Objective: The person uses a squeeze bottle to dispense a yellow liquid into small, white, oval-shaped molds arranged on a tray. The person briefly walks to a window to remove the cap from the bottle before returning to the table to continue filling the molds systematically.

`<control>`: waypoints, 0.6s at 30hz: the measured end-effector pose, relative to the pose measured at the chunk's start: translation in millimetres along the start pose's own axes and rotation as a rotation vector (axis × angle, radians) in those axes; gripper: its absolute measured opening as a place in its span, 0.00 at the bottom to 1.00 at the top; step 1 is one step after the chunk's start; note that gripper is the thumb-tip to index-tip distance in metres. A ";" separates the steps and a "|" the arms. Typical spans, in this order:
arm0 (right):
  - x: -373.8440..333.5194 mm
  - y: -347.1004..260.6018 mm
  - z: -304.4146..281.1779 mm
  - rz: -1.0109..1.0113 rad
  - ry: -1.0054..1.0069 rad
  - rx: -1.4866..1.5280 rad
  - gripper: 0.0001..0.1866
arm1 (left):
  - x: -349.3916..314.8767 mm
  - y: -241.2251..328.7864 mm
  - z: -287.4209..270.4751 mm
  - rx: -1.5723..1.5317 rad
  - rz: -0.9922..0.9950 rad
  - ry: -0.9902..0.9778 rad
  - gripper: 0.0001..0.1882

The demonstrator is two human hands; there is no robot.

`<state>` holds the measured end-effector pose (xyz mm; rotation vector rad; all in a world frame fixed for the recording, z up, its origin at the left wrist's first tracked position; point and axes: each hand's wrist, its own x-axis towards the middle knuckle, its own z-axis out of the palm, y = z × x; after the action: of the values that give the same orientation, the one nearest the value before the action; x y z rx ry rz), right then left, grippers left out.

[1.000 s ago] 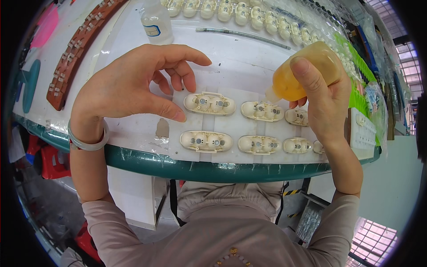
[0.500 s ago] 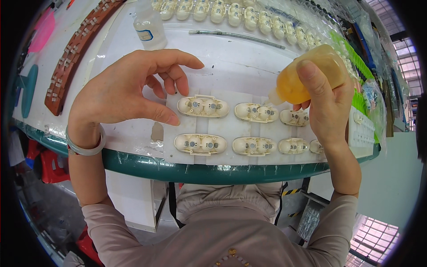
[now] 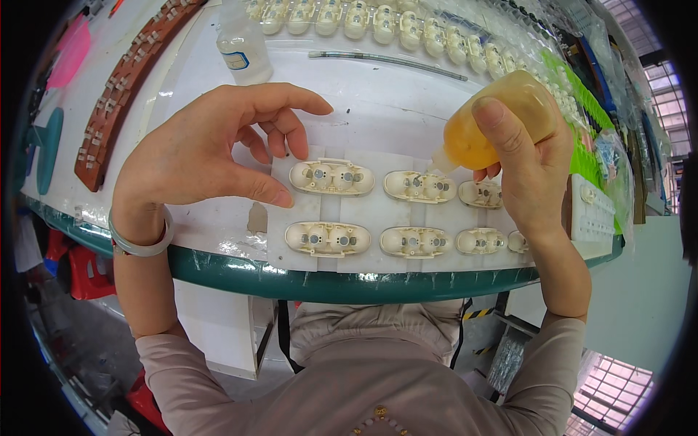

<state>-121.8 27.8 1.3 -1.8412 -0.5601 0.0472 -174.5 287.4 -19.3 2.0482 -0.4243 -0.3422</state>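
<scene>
Amber bottle [image 3: 529,109] gripped in right hand [image 3: 536,163], nozzle [image 3: 440,160] held at upper-row cream shell [image 3: 419,188] | left hand [image 3: 207,149] curved wide, nothing held | finished shells cannot be distinguished

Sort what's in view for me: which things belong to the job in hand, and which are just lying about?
Likely in the job:
amber squeeze bottle, in the right hand
cream oval cases, in two rows
white base under the cases

Likely just lying about:
clear bottle
thin grey rod
brown strip with small pieces
pink thing
</scene>
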 end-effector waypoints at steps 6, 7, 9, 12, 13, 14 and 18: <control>-0.8 0.2 -4.4 0.007 0.023 0.024 0.19 | -0.6 2.1 0.9 -0.018 -0.029 0.017 0.37; -1.4 -0.2 -8.4 0.011 0.021 0.030 0.19 | -0.4 2.3 1.5 -0.021 -0.036 0.020 0.37; -4.3 -0.7 -14.9 0.005 0.031 0.026 0.19 | -0.7 3.2 1.9 -0.026 -0.051 0.028 0.38; -11.2 -2.0 -19.8 -0.020 0.063 -0.007 0.19 | -0.9 2.1 1.5 -0.023 -0.053 0.027 0.39; -13.3 -1.6 -20.1 -0.027 0.073 -0.022 0.20 | -0.7 2.4 1.6 -0.022 -0.054 0.026 0.39; -14.6 -0.9 -20.4 -0.035 0.084 -0.036 0.20 | -0.4 2.8 1.7 -0.022 -0.054 0.025 0.39; -15.9 5.1 -23.0 -0.048 0.041 -0.055 0.20 | 0.4 2.2 1.8 -0.008 -0.059 0.025 0.39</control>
<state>-127.1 -0.1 0.8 -1.8767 -0.5814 -0.0381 -175.2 284.8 -18.3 2.0587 -0.3468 -0.3529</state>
